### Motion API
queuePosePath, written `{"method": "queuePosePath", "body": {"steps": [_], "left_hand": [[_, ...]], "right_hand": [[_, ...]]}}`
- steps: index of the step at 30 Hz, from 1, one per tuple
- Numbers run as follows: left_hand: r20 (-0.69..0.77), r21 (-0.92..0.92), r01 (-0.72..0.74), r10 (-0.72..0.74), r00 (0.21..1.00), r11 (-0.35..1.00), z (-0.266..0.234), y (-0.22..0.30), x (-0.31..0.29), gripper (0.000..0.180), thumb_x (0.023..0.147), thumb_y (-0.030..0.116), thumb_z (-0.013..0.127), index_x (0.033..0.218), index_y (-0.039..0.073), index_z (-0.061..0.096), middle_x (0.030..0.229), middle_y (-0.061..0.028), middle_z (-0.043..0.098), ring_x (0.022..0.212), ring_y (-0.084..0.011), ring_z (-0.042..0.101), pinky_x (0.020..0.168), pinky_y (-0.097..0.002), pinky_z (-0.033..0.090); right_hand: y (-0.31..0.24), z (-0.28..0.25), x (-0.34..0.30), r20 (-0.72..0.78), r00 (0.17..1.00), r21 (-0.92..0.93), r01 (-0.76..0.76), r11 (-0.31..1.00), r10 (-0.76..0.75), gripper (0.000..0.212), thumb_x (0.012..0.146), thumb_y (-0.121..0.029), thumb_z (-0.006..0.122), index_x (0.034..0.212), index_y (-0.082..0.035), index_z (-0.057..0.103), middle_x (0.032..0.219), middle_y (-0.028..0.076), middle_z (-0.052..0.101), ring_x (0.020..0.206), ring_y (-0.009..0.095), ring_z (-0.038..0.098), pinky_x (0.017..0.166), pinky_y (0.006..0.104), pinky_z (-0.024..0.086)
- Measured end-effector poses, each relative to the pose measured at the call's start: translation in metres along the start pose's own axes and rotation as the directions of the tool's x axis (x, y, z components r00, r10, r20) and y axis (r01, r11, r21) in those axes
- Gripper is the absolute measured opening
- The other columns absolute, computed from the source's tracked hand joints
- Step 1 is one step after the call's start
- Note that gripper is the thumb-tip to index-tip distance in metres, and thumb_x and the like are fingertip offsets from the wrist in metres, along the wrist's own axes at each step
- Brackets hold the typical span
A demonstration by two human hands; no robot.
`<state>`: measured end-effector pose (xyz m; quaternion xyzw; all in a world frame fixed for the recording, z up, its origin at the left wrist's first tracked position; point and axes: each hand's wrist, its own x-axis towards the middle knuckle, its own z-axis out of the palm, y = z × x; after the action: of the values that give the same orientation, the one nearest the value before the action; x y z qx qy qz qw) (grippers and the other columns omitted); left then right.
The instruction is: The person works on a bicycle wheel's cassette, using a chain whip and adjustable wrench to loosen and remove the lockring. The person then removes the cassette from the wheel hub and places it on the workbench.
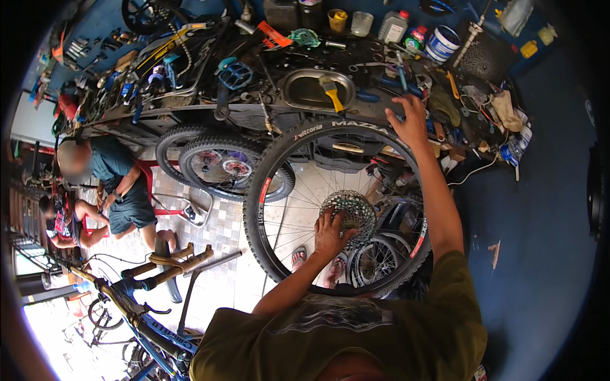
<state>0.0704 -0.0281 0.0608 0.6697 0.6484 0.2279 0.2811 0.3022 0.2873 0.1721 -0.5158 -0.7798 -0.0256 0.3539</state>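
Note:
A bicycle wheel with a black knobby tire (255,219) stands in front of me, its side toward me. At its hub sits a large silver cassette (361,214). My left hand (330,237) lies against the lower left of the cassette, fingers spread and thumb apart. Raised at the wheel's upper right edge, my right hand (410,124) has its fingers apart and curved, with nothing in them. Whether its palm touches the tire is hard to tell. Spokes and rim show between my arms.
Beyond the wheel runs a cluttered workbench, with a metal tray (293,82) holding a yellow brush (332,94). More wheels (219,166) lean below it. A bike frame (149,327) stands at lower left. Two people sit at left, one in a dark shirt (114,162). A blue wall (540,241) bounds the right.

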Motion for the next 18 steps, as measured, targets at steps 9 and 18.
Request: {"method": "queuePosePath", "body": {"steps": [9, 18], "left_hand": [[0.012, 0.019, -0.085, 0.085, 0.996, 0.996, -0.002, -0.005, 0.008, 0.065, 0.091, 0.054, 0.072, 0.141, 0.013, 0.061, 0.150, -0.0202, 0.048, 0.135, -0.0417, 0.048, 0.109, -0.0556, 0.039], [-0.020, -0.160, -0.064, 0.062, 0.998, 0.985, -0.042, -0.017, 0.018, 0.044, 0.094, 0.028, 0.075, 0.132, 0.007, 0.066, 0.145, -0.0253, 0.053, 0.133, -0.0449, 0.050, 0.112, -0.0540, 0.041]], "right_hand": [[-0.005, -0.029, -0.074, -0.047, 0.984, 0.045, -0.171, 0.984, 0.173, 0.031, 0.088, -0.022, 0.079, 0.115, -0.011, 0.067, 0.119, 0.015, 0.060, 0.116, 0.039, 0.055, 0.100, 0.0509, 0.045], [0.086, -0.102, -0.060, -0.244, 0.899, -0.221, -0.416, 0.882, 0.363, 0.032, 0.090, -0.011, 0.071, 0.121, -0.013, 0.067, 0.119, 0.020, 0.063, 0.117, 0.042, 0.058, 0.101, 0.0485, 0.047]]}}
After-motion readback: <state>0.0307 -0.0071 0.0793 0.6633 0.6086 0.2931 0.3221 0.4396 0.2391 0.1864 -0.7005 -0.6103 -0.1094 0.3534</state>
